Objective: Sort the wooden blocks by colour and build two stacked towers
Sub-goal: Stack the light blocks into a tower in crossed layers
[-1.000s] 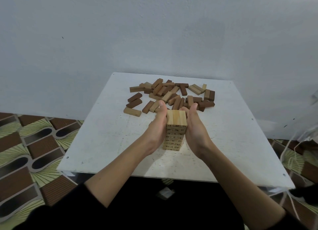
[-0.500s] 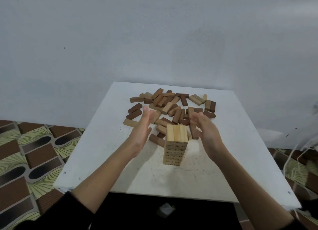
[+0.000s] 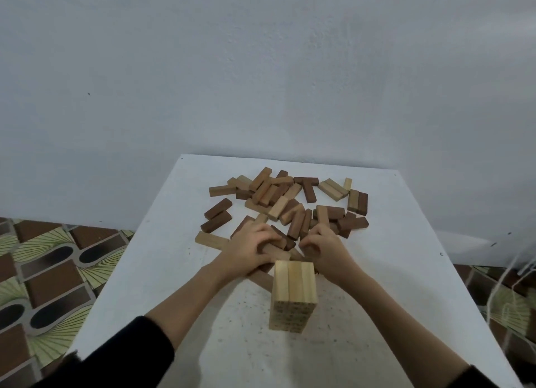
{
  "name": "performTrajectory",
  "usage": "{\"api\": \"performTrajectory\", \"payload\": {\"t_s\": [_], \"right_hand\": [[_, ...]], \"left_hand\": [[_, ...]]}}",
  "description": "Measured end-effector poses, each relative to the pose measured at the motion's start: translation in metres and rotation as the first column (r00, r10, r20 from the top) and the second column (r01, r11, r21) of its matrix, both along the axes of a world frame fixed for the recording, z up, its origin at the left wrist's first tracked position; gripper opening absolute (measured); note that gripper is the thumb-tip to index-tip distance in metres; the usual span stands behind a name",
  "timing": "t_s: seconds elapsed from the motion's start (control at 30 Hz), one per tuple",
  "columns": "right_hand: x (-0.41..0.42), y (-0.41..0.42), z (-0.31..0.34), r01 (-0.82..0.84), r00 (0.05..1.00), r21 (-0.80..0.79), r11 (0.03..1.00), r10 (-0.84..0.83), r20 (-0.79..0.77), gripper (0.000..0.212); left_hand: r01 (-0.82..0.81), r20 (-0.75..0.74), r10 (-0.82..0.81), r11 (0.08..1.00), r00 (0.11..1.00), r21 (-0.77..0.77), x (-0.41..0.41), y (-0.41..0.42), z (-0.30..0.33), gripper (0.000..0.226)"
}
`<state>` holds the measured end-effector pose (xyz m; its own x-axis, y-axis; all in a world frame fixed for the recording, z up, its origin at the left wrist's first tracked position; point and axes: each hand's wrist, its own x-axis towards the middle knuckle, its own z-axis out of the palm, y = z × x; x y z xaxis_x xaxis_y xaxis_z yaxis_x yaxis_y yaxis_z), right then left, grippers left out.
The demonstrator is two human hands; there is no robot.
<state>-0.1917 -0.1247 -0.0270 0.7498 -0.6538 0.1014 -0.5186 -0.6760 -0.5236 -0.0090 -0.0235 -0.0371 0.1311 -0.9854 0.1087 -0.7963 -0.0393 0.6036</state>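
Note:
A tower of light wooden blocks (image 3: 293, 296) stands upright on the white table (image 3: 391, 271), near its middle. Behind it lies a loose pile of mixed light and dark brown blocks (image 3: 290, 203). My left hand (image 3: 249, 249) rests in the near edge of the pile, fingers curled over a light block (image 3: 277, 252) lying just behind the tower. My right hand (image 3: 323, 249) is beside it, fingers curled down among the blocks; what they grip is hidden. Neither hand touches the tower.
A plain grey wall rises right behind the table. Patterned brown and green floor tiles (image 3: 43, 271) show at the left. Thin white cords (image 3: 510, 274) hang past the table's right edge. Two dark blocks (image 3: 217, 215) and a light one (image 3: 210, 239) lie left of the pile.
Both hands have let go of the tower's sides and moved forward into the near edge of the loose pile, fingers curling onto blocks. The tower stands alone.

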Motion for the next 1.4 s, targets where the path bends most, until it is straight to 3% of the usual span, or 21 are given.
{"api": "performTrajectory", "payload": {"t_s": [0.13,0.3,0.37,0.47,0.73,0.93,1.0,1.17,1.3,1.4], "right_hand": [[-0.002,-0.016,0.000,0.064,0.997,-0.057,0.996,-0.067,-0.039,0.015],[-0.005,-0.042,0.011,0.245,0.968,-0.091,0.965,-0.237,0.087,0.016],[-0.004,-0.054,0.013,0.250,0.964,-0.119,0.961,-0.235,0.125,0.015],[-0.001,-0.071,0.013,0.192,0.980,-0.058,0.980,-0.189,0.053,0.014],[-0.008,-0.109,0.009,0.306,0.951,-0.034,0.951,-0.305,0.052,0.022],[-0.006,-0.129,0.016,0.361,0.926,0.038,0.932,-0.363,0.101,0.028],[-0.003,-0.145,0.015,0.372,0.928,-0.023,0.928,-0.370,0.045,0.035],[0.006,-0.176,0.014,0.221,0.883,-0.083,0.972,-0.235,-0.407,0.063],[0.011,-0.186,0.007,0.207,0.900,-0.087,0.974,-0.224,-0.375,0.049],[0.014,-0.187,0.005,0.232,0.917,-0.099,0.968,-0.252,-0.311,0.029]], "left_hand": [[-0.014,0.079,0.016,0.999,0.997,-0.037,0.011,-0.011,0.002,0.040],[-0.002,-0.116,-0.007,0.997,0.993,-0.079,0.016,-0.028,0.013,0.024],[0.009,-0.065,-0.015,0.996,0.998,-0.094,0.011,-0.044,0.019,0.021],[0.074,0.024,-0.072,0.994,0.997,-0.074,0.000,-0.067,0.023,0.024],[0.169,0.224,-0.174,0.985,0.959,0.044,-0.010,-0.102,0.021,0.033],[0.159,0.222,-0.158,0.987,0.962,0.016,-0.006,-0.113,0.021,0.029],[0.159,0.231,-0.157,0.987,0.960,0.010,-0.006,-0.117,0.022,0.028],[0.213,0.301,-0.210,0.977,0.930,0.021,-0.017,-0.131,0.026,0.032],[0.211,0.423,-0.229,0.973,0.877,0.089,-0.027,-0.148,0.029,0.038],[0.212,0.394,-0.242,0.970,0.887,0.119,-0.028,-0.159,0.029,0.034]]}}
